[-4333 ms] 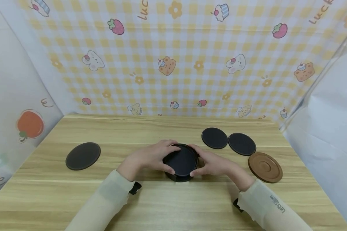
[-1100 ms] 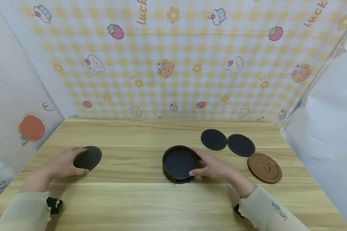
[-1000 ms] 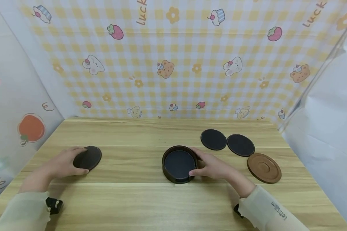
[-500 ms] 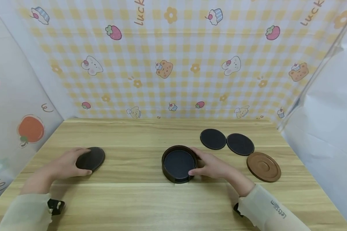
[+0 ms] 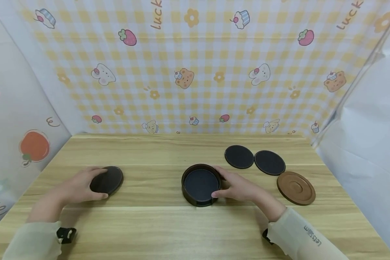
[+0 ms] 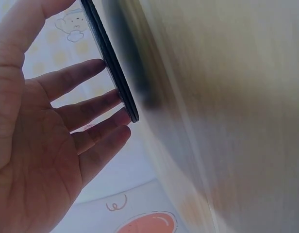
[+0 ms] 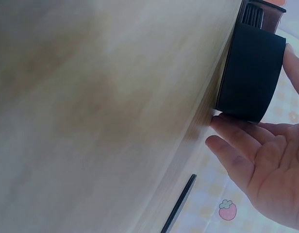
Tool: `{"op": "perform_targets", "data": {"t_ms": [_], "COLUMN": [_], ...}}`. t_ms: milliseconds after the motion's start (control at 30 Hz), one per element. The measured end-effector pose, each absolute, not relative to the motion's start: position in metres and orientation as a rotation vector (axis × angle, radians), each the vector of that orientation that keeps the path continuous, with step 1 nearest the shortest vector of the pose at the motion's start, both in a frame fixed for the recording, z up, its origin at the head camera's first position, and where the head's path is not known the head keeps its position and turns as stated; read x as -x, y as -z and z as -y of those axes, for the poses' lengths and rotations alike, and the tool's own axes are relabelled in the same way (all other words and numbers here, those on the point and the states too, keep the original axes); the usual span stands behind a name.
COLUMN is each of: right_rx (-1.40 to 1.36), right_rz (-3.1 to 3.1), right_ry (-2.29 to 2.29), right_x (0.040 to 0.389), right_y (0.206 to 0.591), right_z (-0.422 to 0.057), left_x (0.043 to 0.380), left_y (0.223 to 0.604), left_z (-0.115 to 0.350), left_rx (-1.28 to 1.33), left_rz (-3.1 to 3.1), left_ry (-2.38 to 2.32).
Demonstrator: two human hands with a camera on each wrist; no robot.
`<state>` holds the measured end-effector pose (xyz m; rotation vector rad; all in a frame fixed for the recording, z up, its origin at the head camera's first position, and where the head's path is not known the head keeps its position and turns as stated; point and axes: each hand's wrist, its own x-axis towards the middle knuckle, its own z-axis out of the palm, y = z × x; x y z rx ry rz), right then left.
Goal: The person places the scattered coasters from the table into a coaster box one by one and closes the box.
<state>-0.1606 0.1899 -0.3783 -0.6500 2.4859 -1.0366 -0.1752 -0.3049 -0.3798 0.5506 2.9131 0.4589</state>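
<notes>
At the left of the table, my left hand [image 5: 81, 185] pinches dark round coasters [image 5: 107, 180] by the edge, thumb in front and fingers behind. In the left wrist view the coasters [image 6: 113, 68] show two layered edges, held off the wood with a shadow below. My right hand [image 5: 237, 186] grips the right side of a round black coaster holder [image 5: 190, 198], thumb at its front rim. A dark coaster [image 5: 201, 185] lies inside, below the rim. Through the slot in the holder's wall, the right wrist view shows several stacked edges [image 7: 253, 16].
Two black coasters [image 5: 239, 156] [image 5: 269, 162] lie side by side at the back right. A brown wooden disc [image 5: 295, 188] with a ringed centre is close to them, nearer the right edge. Behind the wood-grain table [image 5: 169, 231] hangs a checked cloth [image 5: 204, 94].
My left hand has gone from the holder to the left and taken hold of the coasters there, now shifting them slightly right. The holder's top coaster sits lower than before. My right hand stays.
</notes>
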Motion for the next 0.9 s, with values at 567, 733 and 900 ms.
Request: {"op": "perform_targets", "data": {"t_ms": [567,733,900], "right_rx": [0.618,0.609,0.609], "right_rz": [-2.491,-2.493,-2.491], "right_ry": [1.022,1.01,1.013], "right_x": [0.161,0.161,0.161], "right_y": [0.379,0.378,0.377], "right_z": [-0.19,-0.189,-0.189], "left_x": [0.168,0.167,0.165], "left_y": [0.371,0.368,0.364], "left_z": [0.28,0.272,0.263], "left_rx": [-0.599,-0.622,-0.653], "left_rz": [-2.91,-2.902,-2.908], "left_ry": [-0.456,-0.458,-0.448]}}
